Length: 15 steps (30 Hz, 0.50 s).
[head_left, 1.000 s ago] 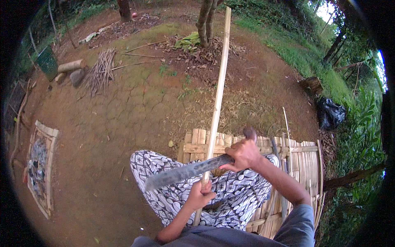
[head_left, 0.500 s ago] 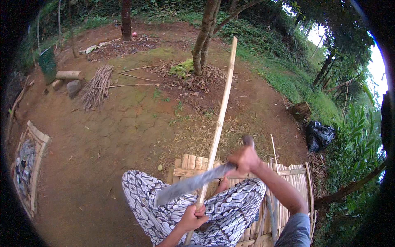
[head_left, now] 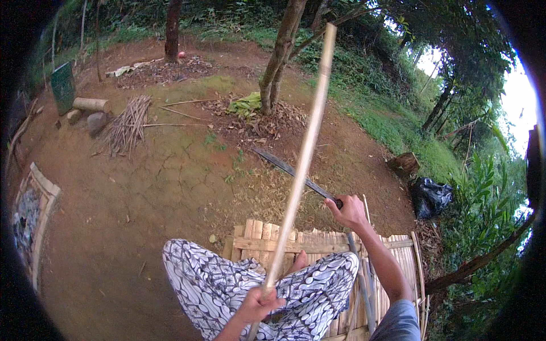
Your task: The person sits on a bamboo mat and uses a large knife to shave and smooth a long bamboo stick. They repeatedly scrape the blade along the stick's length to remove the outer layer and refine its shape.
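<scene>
My left grip (head_left: 257, 306) closed round strip (head_left: 307, 145), tilted past far edge of platform (head_left: 400, 260). My right grip (head_left: 349, 212) closed on machete (head_left: 276, 162) beyond that edge, crossing strip; contact unclear.

Loose cloth legwear (head_left: 310, 284), off-white with a dense dark print, covers both legs. The print mixes curling, outlined teardrop and leaf shapes with spiky, star-like dark bursts, shaded grey to faint purple, and the fabric creases softly. To the right of the legwear shows a plain slate-blue short fabric sleeve (head_left: 395, 324), slightly wrinkled, ending near the elbow. Bare forearms lead to the left hand (head_left: 259, 305), over the legwear's middle, and the right hand (head_left: 348, 212), beyond its right knee; a bare foot (head_left: 299, 261) shows between its knees.
</scene>
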### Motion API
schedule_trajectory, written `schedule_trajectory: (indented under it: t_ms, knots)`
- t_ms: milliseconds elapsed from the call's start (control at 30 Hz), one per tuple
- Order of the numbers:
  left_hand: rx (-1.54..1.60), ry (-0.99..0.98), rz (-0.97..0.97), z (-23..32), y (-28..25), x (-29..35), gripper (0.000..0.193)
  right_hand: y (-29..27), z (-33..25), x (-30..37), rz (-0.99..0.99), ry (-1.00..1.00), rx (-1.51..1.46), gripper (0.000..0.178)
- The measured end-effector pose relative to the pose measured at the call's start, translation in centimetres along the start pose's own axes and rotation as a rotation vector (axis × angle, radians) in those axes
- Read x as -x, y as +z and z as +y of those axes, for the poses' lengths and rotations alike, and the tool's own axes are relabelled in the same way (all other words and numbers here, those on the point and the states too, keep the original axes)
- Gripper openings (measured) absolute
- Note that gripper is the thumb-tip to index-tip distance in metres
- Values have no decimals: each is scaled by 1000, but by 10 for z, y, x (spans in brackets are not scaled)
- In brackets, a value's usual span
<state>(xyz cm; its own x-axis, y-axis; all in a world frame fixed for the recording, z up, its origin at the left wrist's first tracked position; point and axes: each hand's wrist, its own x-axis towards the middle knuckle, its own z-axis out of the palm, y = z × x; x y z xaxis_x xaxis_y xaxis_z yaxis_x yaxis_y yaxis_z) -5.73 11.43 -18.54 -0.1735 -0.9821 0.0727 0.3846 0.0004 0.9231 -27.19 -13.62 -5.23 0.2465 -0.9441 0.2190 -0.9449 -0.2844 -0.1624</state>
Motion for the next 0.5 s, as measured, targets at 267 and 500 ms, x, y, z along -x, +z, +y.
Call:
schedule_trajectory:
  t_ms: [267,500]
  knots:
    - [85,-23,-248,31,-53,-3,69,16,39,8,191,92,-183,54]
    - [179,241,-45,105,-33,-46,76,0,27,14,218,-72,-832,54]
